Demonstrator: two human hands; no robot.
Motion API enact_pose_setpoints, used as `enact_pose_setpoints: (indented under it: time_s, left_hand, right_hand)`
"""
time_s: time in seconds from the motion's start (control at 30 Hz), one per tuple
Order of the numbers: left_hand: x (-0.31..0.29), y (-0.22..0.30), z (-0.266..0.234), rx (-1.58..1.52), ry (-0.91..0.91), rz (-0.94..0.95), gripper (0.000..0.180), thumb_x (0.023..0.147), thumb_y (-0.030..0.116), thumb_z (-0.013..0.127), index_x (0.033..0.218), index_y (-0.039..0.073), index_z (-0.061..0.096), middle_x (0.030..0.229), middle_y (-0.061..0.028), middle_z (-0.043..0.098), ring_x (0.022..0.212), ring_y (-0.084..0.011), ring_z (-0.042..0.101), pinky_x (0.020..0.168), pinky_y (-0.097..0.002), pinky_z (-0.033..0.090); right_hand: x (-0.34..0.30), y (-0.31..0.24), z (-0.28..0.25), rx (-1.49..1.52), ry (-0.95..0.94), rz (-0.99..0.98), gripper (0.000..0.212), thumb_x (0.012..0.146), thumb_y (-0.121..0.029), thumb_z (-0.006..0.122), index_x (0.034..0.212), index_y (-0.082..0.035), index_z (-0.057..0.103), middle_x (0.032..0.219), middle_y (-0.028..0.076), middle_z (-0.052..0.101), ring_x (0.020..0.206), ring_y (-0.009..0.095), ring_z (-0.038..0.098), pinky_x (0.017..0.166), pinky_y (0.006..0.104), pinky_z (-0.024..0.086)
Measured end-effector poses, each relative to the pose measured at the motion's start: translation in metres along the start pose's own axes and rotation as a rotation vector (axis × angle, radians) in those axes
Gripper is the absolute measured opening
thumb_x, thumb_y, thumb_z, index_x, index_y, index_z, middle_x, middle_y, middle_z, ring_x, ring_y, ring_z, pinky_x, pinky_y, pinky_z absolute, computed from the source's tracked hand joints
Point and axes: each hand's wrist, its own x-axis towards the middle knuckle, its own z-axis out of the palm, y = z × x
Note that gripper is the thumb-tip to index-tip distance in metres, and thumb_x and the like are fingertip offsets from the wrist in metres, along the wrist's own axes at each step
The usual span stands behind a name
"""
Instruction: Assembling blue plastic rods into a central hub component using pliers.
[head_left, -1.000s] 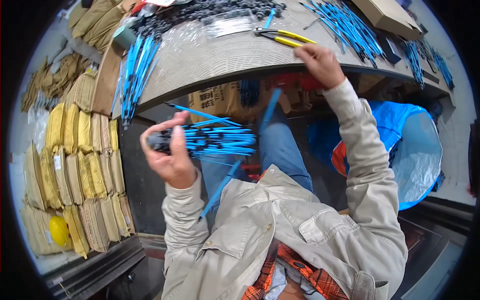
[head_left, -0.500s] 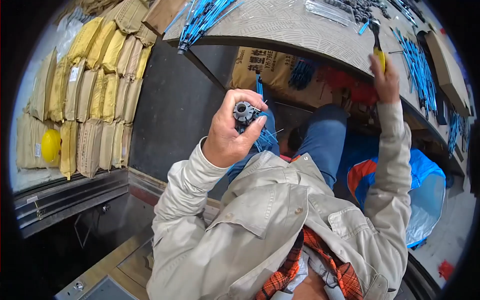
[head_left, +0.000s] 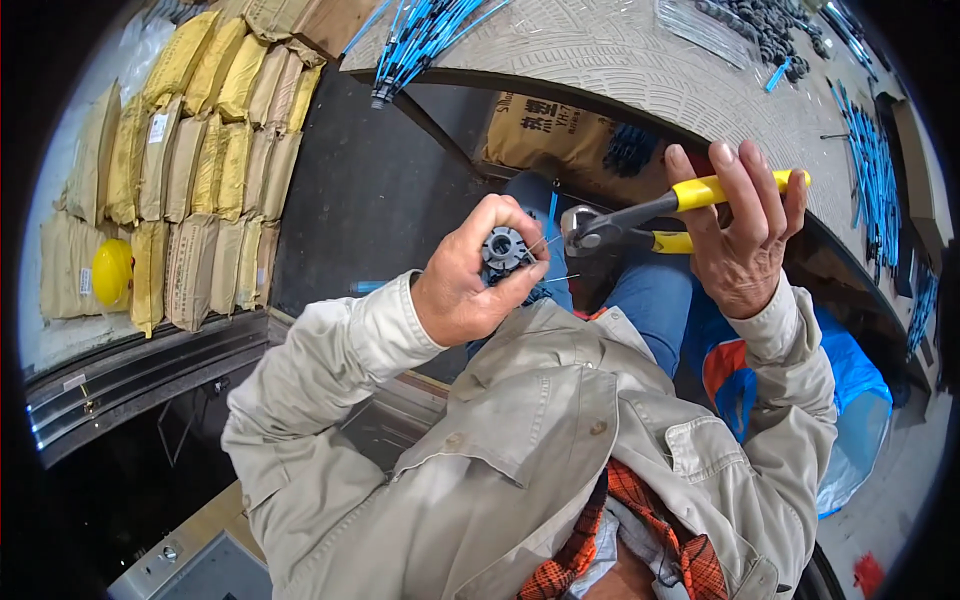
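Note:
My left hand (head_left: 470,275) is closed round a grey, notched, round plastic hub (head_left: 505,252), its open centre facing up. Thin wires stick out of the hub on its right side, and a blue rod (head_left: 552,210) shows just past my fingers. In my right hand (head_left: 745,235) are end-cutting pliers (head_left: 625,220) with yellow handles, the fingers lying over the upper handle. The handles are spread apart. The pliers' head is at the wires, right of the hub; whether the jaws touch a wire I cannot tell. My palm hides part of the hub.
On the patterned table (head_left: 600,80) lie bundles of blue rods (head_left: 425,45) and a heap of grey parts (head_left: 765,30). Under it is a brown printed sack (head_left: 545,130). Stacked yellow and tan sacks (head_left: 190,180) stand at the left. A blue-and-white bag (head_left: 850,400) sits at my right.
My right hand has brought the pliers from the table's edge down and left to the hub. The plier handles are now spread. My left hand still holds the hub.

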Motion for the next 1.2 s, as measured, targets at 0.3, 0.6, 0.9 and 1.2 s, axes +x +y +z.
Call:
enact_pose_setpoints:
  time_s: [0.3, 0.6, 0.9, 1.2]
  left_hand:
    - [0.011, 0.009, 0.025, 0.114, 0.173, -0.109, 0.030, 0.070, -0.006, 0.057, 0.096, 0.003, 0.046, 0.083, -0.0072, 0.052, 0.065, -0.0148, 0.049, 0.062, -0.0252, 0.042]
    - [0.011, 0.009, 0.031, 0.140, 0.127, -0.085, 0.034, 0.069, -0.006, 0.057, 0.100, 0.002, 0.045, 0.087, -0.0086, 0.053, 0.065, -0.0156, 0.049, 0.061, -0.0260, 0.043]
    - [0.005, 0.010, 0.032, 0.186, 0.185, -0.071, 0.037, 0.067, -0.006, 0.057, 0.101, 0.002, 0.044, 0.088, -0.0094, 0.053, 0.067, -0.0167, 0.051, 0.063, -0.0261, 0.043]
    - [0.000, 0.006, 0.026, 0.114, 0.128, -0.001, 0.044, 0.065, -0.005, 0.061, 0.106, 0.002, 0.048, 0.084, -0.0078, 0.055, 0.067, -0.0165, 0.051, 0.065, -0.0263, 0.044]
  right_hand:
    - [-0.005, 0.002, -0.005, -0.085, -0.030, -0.064, 0.045, 0.072, -0.019, 0.073, 0.113, -0.026, 0.058, 0.124, -0.004, 0.045, 0.118, 0.014, 0.042, 0.109, 0.0438, 0.011]
    - [-0.025, -0.005, 0.002, -0.228, 0.060, 0.002, 0.050, 0.073, -0.038, 0.070, 0.119, -0.036, 0.052, 0.125, -0.008, 0.040, 0.119, 0.010, 0.039, 0.109, 0.0498, 0.009]
    - [-0.040, -0.041, 0.001, -0.101, 0.025, 0.204, 0.040, 0.070, -0.024, 0.075, 0.107, -0.028, 0.060, 0.115, -0.004, 0.043, 0.100, 0.011, 0.045, 0.099, 0.0405, 0.026]
    - [-0.003, 0.015, -0.040, 0.468, -0.510, -0.047, 0.037, 0.074, -0.023, 0.074, 0.097, -0.003, 0.053, 0.095, 0.003, 0.053, 0.074, 0.018, 0.052, 0.069, 0.0282, 0.045]
